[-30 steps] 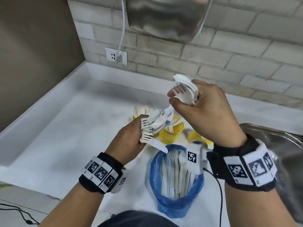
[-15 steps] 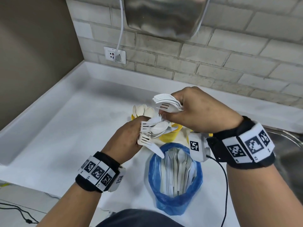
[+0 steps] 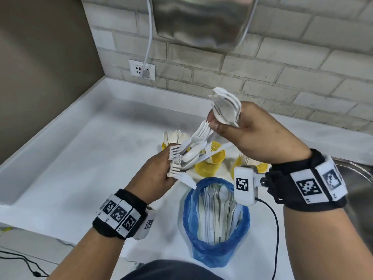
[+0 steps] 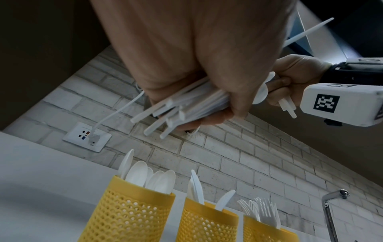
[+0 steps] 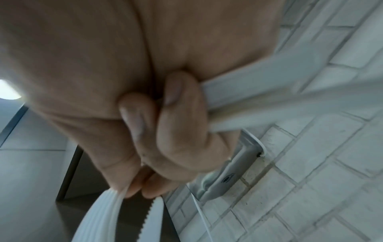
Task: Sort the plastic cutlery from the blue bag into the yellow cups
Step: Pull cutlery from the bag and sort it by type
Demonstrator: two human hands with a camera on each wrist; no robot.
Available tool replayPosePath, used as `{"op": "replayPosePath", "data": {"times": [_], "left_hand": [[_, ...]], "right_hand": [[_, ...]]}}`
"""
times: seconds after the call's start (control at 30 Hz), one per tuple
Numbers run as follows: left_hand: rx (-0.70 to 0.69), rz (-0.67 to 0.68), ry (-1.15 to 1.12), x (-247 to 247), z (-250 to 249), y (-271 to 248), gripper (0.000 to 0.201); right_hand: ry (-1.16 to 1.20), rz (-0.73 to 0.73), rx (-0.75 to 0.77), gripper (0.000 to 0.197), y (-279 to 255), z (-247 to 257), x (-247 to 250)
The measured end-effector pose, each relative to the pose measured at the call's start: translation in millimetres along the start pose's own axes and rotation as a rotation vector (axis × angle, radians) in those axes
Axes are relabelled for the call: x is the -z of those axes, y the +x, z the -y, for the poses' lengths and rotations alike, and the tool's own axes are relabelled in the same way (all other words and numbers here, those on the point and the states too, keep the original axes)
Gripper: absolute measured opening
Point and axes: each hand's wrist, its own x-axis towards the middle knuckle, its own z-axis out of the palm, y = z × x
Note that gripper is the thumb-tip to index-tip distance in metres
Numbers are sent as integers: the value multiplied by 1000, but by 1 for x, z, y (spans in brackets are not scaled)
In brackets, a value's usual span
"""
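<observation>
My left hand (image 3: 175, 168) grips a mixed bundle of white plastic cutlery (image 3: 187, 154) by the handles (image 4: 176, 111), above the yellow cups. My right hand (image 3: 214, 124) holds a neat stack of forks (image 3: 227, 106) upright and pinches the head of another fork (image 3: 201, 132) that still lies in the bundle. Three yellow mesh cups stand behind: one with spoons (image 4: 132, 212), one with knives (image 4: 207, 221), one with forks (image 4: 267, 232). The blue bag (image 3: 216, 249) stands open in front, with several pieces of cutlery inside.
A steel hand dryer (image 3: 193, 21) hangs on the brick wall, its cable plugged into a socket (image 3: 142, 69). A steel sink (image 3: 361, 188) with a faucet (image 4: 331, 204) lies at the right. The white counter (image 3: 80, 158) has a raised rim at left and back.
My right hand dipped to the left hand's bundle and has now risen again with its fork stack, pinching one more fork. My left hand has stayed in place.
</observation>
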Motion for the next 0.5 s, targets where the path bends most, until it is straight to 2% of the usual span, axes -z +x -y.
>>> {"op": "replayPosePath", "data": {"times": [0.17,0.27,0.37,0.47,0.5], "left_hand": [[31,-28,-79,1,-7,1,55],[49,-39,-131,1,-10,1,45],[57,-52,-176,3,-13,1,39],[56,-74,-213,5,-22,1,35],[66,-75,-253,6,-25,1,35]], "right_hand": [[273,-118,-13,15,-1,-2,-9],[356,-109,-22,15,-3,-4,-19],[344,-128,-14,16,-4,-4,-26],[405,-246,-28,9,-3,-5,-30],[452,-304,-46,14,-3,-7,-31]]}}
